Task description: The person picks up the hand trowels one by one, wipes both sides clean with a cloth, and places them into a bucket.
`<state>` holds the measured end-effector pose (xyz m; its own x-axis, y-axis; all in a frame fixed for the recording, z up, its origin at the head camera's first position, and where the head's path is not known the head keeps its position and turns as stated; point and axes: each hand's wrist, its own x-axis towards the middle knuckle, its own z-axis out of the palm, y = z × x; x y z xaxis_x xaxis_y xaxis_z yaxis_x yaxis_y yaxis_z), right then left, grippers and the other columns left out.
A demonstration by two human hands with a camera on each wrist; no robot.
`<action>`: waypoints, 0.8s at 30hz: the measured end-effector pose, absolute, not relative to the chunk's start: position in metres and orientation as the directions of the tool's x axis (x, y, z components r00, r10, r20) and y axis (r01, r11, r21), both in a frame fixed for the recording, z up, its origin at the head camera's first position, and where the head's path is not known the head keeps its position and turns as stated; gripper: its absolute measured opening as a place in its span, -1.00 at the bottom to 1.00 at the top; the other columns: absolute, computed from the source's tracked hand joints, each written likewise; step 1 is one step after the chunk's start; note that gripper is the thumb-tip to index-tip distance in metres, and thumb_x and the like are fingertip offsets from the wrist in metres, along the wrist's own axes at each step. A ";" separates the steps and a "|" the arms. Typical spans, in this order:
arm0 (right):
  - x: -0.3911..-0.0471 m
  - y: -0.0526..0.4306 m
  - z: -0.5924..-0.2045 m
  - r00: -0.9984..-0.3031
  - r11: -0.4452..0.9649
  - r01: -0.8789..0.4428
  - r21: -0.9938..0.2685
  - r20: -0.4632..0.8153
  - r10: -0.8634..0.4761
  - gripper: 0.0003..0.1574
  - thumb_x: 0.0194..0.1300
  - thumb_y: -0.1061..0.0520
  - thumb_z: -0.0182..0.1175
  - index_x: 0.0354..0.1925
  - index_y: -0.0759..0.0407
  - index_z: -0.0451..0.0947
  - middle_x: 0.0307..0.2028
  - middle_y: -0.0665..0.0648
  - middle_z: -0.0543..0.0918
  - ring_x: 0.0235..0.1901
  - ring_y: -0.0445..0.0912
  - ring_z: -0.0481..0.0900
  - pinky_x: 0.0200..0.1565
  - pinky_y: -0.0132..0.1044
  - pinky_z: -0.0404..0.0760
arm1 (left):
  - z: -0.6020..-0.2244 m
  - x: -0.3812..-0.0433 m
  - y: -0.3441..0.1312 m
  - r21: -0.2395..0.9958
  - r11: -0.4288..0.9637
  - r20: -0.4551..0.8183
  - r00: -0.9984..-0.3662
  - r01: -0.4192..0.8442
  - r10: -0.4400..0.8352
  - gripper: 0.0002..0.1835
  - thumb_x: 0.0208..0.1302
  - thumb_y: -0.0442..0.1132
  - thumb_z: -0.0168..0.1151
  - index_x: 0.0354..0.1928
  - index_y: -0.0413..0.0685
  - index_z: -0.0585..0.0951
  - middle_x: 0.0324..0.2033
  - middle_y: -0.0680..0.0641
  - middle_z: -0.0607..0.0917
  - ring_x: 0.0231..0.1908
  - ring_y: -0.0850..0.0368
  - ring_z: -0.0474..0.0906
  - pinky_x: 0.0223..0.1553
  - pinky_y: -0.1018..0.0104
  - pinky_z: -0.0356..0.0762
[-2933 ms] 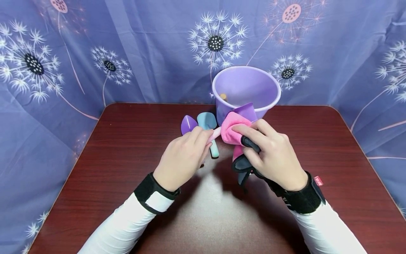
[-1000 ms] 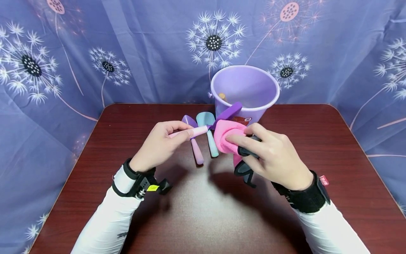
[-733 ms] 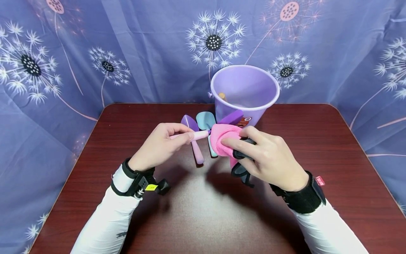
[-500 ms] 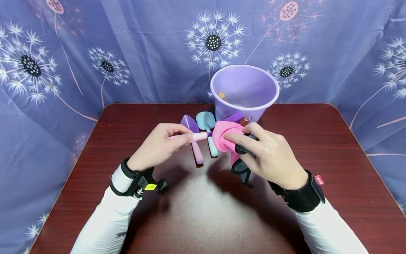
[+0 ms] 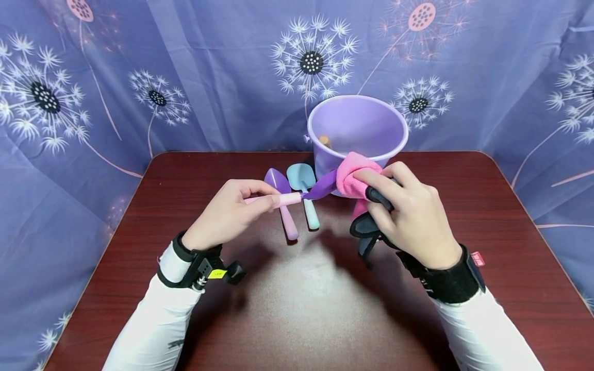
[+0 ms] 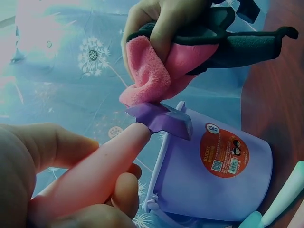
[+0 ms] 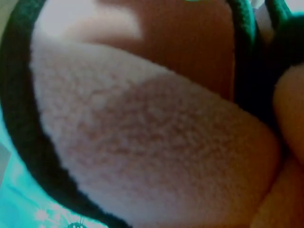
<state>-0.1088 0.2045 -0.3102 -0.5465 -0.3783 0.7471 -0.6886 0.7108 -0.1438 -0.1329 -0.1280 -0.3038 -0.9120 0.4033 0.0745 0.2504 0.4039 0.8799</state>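
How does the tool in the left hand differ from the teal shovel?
The held tool has a purple blade and pink handle; the teal shovel has a mint handle. The held tool is raised, partly covered by pink cloth; the teal shovel lies on the table, without cloth. Both have handles paler than their blades.

A curtained-off work nook, home or studio unclear: a blue dandelion-print curtain (image 5: 232,77) hangs from nine through twelve to three o'clock around a wood-grain counter (image 5: 297,309); a wrist camera (image 5: 235,272) sits near seven o'clock.
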 end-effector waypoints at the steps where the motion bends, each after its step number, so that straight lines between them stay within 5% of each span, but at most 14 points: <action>1: -0.109 0.206 -0.310 -0.553 0.720 -0.679 -0.147 0.747 -0.369 -0.50 0.37 0.14 0.05 0.16 0.05 0.74 -0.23 0.19 0.56 -0.58 -0.13 0.39 -0.64 -0.13 0.38 | -0.304 -0.133 -0.128 0.883 0.396 0.076 -0.911 0.251 0.406 -0.89 0.46 -0.16 0.35 -0.18 0.07 0.83 -0.48 0.01 0.66 -0.46 0.15 0.40 -0.45 0.30 0.34; 9: -0.109 0.210 -0.309 -0.573 0.765 -0.626 -0.151 0.754 -0.320 -0.45 0.28 0.17 0.05 0.16 -0.01 0.74 -0.23 0.21 0.56 -0.63 -0.08 0.42 -0.65 -0.03 0.42 | -0.302 -0.131 -0.130 0.925 0.330 0.050 -0.919 0.190 0.391 -0.86 0.46 -0.20 0.32 -0.12 -0.02 0.82 -0.60 -0.02 0.47 -0.56 0.17 0.28 -0.54 0.33 0.22; 24: -0.107 0.199 -0.312 -0.498 0.750 -0.660 -0.042 0.773 -0.394 -0.57 0.47 0.13 0.03 0.15 0.04 0.73 -0.30 0.21 0.50 -0.63 -0.04 0.35 -0.67 -0.11 0.29 | -0.305 -0.127 -0.121 0.954 0.248 0.043 -0.894 0.169 0.447 -0.83 0.55 -0.17 0.25 -0.09 -0.01 0.79 -0.67 0.01 0.27 -0.60 0.16 0.15 -0.56 0.30 0.09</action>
